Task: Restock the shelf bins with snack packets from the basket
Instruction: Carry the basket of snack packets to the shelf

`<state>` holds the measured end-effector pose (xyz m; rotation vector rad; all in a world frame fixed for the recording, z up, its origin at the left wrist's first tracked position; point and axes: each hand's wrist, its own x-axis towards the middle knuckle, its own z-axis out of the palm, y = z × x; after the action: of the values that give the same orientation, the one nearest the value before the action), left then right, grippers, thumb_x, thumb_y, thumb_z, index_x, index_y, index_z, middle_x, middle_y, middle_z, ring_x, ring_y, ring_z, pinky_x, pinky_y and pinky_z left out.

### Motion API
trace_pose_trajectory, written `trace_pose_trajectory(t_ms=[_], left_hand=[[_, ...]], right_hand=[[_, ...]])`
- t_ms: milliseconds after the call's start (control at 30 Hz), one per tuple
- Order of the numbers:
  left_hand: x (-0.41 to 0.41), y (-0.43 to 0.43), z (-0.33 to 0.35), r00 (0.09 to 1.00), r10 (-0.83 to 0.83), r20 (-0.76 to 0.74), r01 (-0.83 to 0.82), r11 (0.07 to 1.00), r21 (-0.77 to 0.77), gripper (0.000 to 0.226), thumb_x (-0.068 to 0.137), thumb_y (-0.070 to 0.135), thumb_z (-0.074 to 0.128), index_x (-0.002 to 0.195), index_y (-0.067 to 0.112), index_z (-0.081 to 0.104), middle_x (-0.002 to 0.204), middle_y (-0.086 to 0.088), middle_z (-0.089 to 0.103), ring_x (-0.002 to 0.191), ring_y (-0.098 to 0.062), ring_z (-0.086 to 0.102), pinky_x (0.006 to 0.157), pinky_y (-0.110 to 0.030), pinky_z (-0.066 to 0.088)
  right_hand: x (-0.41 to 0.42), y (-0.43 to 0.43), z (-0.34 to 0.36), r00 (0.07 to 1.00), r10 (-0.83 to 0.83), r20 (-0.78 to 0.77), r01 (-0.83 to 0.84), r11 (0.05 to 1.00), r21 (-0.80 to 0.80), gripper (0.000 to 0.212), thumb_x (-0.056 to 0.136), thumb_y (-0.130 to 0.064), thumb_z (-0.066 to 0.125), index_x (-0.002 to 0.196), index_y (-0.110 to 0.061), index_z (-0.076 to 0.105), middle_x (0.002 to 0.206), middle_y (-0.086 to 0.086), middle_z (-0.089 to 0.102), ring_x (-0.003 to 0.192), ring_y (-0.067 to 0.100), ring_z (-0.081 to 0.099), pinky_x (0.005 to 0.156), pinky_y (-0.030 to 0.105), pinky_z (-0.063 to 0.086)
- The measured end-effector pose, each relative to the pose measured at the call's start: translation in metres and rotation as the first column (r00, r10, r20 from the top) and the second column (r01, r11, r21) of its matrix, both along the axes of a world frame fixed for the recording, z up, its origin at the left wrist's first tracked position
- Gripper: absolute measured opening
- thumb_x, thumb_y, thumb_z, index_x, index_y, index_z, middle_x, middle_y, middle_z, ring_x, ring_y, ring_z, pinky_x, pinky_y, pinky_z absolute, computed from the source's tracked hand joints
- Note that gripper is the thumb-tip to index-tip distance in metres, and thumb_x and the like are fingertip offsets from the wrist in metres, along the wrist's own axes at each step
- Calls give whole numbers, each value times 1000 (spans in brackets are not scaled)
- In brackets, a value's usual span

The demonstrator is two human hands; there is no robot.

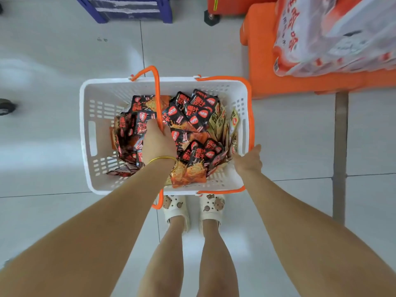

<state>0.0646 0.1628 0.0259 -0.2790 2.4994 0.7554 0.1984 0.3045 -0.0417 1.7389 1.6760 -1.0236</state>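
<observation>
Both hands are at the basket. The left hand [159, 140] has its fingers curled round the raised orange handle [157, 93], probably to take the weight at the middle. The right hand [248, 160] reaches, fingers loosely extended and holding nothing, toward the second orange handle [250, 108], which lies folded down along the right rim. Whether it touches that handle I cannot tell. It likely needs this handle too, so the load lifts level.

Inside the white basket [102, 82], black-and-red snack packets [192, 116] are heaped loosely, with yellow packets [220, 123] stood on edge against the right wall. No shelf bins are in view, so restocking looks barely begun.

An orange plastic platform [278, 82] carrying a shrink-wrapped bulk pack [321, 39] stands just beside the basket's far right corner and crowds that side. On the left lies open tiled floor [53, 82], with a blue crate [128, 9] well apart beyond it.
</observation>
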Motion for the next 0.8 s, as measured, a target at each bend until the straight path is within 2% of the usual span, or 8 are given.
trace_pose_trajectory(t_ms=[100,167,234,300,401,467,567,801], left_hand=[[-2,-1,-2,996,1,90,-7,998,65,11,98,21,39,90,14,42,72,-7,62,61,-26,56,64,-38,48],[-7,-2,4,980,57,192,-86,985,149,16,98,20,42,83,17,41,70,-6,64,52,-20,52,57,-34,47],[-12,-4,13,958,88,273,-152,963,221,19,98,18,44,80,17,41,76,-9,67,53,-19,55,53,-30,46],[-18,-8,23,949,76,306,-157,955,253,16,97,17,46,81,13,44,82,-9,68,63,-20,63,56,-29,51],[-28,-19,31,943,71,324,-174,937,301,24,97,17,47,74,12,47,78,-7,65,69,-21,62,64,-30,53],[-34,-28,35,922,81,378,-225,908,354,24,97,19,48,73,12,46,79,-14,63,72,-23,58,68,-37,54],[-39,-36,39,873,100,477,-320,857,405,14,98,18,49,90,7,55,92,-17,70,82,-27,66,77,-35,56],[-52,-48,65,789,180,587,-494,754,433,22,98,17,46,79,11,55,75,-8,64,64,-20,58,65,-27,54]], right_hand=[[4,-15,22,999,41,-24,-32,953,303,49,89,-16,52,135,-9,38,130,11,54,116,33,52,90,47,47],[2,-34,52,981,27,-194,62,898,435,29,88,-13,49,117,-11,52,107,6,62,92,26,58,73,38,48],[-5,-58,81,867,25,-498,109,965,238,10,92,-12,50,99,-16,56,86,5,62,71,20,56,59,34,44],[-22,-86,96,753,-77,-653,-36,987,-157,11,92,-12,54,91,-22,58,86,8,65,73,21,62,65,35,49],[-59,-124,91,797,-364,-482,22,815,-579,11,78,-18,59,78,-28,65,86,4,65,82,26,60,78,33,47],[-76,-137,89,811,-482,-332,156,725,-671,10,71,-26,58,63,-24,64,68,4,56,66,23,49,67,31,41],[-83,-141,92,761,-583,-286,225,650,-725,43,92,-42,47,60,-17,63,61,4,62,53,18,58,65,32,47],[-103,-163,118,830,-451,-328,233,814,-532,66,93,-61,37,40,-22,47,41,1,42,36,15,36,43,25,34]])
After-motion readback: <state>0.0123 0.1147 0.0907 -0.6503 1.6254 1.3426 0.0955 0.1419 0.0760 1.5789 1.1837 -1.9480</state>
